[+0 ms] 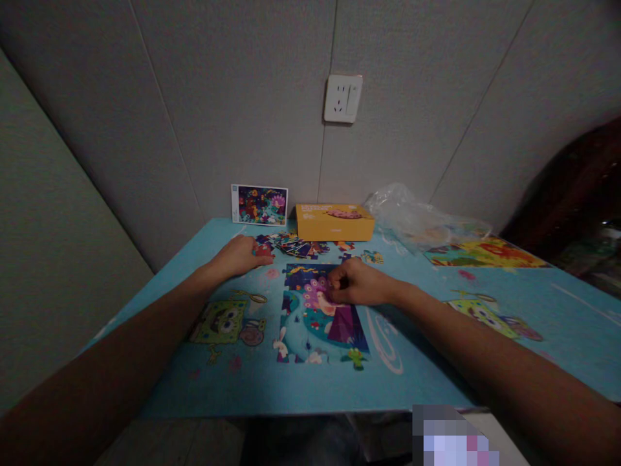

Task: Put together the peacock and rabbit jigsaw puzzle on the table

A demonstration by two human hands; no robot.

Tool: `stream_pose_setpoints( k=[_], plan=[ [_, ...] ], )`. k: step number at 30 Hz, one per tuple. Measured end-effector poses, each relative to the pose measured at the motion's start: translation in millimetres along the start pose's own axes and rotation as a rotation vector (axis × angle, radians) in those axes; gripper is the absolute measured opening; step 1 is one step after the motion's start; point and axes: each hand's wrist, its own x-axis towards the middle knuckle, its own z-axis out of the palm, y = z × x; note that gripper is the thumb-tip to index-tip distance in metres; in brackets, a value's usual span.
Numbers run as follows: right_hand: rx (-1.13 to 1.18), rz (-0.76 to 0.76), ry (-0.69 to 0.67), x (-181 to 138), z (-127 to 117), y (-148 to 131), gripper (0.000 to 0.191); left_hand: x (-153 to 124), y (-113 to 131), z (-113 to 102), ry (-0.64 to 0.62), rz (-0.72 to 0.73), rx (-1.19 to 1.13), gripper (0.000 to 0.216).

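A partly assembled jigsaw puzzle (317, 317) in purple, blue and pink lies on the blue cartoon tablecloth (233, 382). My right hand (356, 283) rests on the puzzle's upper right, fingers curled and pinched on what looks like a puzzle piece pressed against the picture. My left hand (240, 255) lies palm down at the left end of a heap of loose puzzle pieces (295, 246), fingertips closed on a small piece.
A yellow puzzle box (334, 221) sits behind the heap. A reference picture card (259, 204) leans on the wall. A crumpled clear plastic bag (412, 217) and another colourful printed sheet (485, 254) lie at the right. A wall socket (342, 98) is above.
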Motion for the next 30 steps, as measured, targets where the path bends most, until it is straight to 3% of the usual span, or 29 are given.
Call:
stream_pose_setpoints(
  k=[5, 10, 13, 16, 19, 21, 26, 30],
  plan=[
    [-0.005, 0.007, 0.004, 0, -1, -2, 0.02, -1, 6, 5, 0.14, -0.006, -0.076, 0.042],
    [-0.002, 0.016, -0.006, 0, -1, -3, 0.02, -8, 17, 3, 0.139, 0.054, -0.307, 0.02],
    [-0.076, 0.04, 0.023, 1, -1, -2, 0.02, -8, 18, 5, 0.187, 0.072, -0.274, 0.025],
    [-0.272, 0.152, 0.187, 4, -4, 5, 0.018, -4, 14, 13, 0.244, 0.069, -0.045, 0.04],
    [-0.413, 0.307, 0.431, 8, -11, 23, 0.018, 0, 10, 22, 0.185, 0.073, 0.09, 0.042],
    [-0.453, 0.333, 0.512, 12, -17, 38, 0.024, 3, 8, 27, 0.159, 0.089, 0.095, 0.043],
    [-0.493, 0.384, 0.505, 21, -20, 68, 0.036, 4, 9, 32, 0.199, 0.13, 0.041, 0.055],
    [-0.47, 0.424, 0.441, 27, -17, 73, 0.036, 1, 14, 34, 0.2, 0.316, -0.001, 0.059]
  ],
)
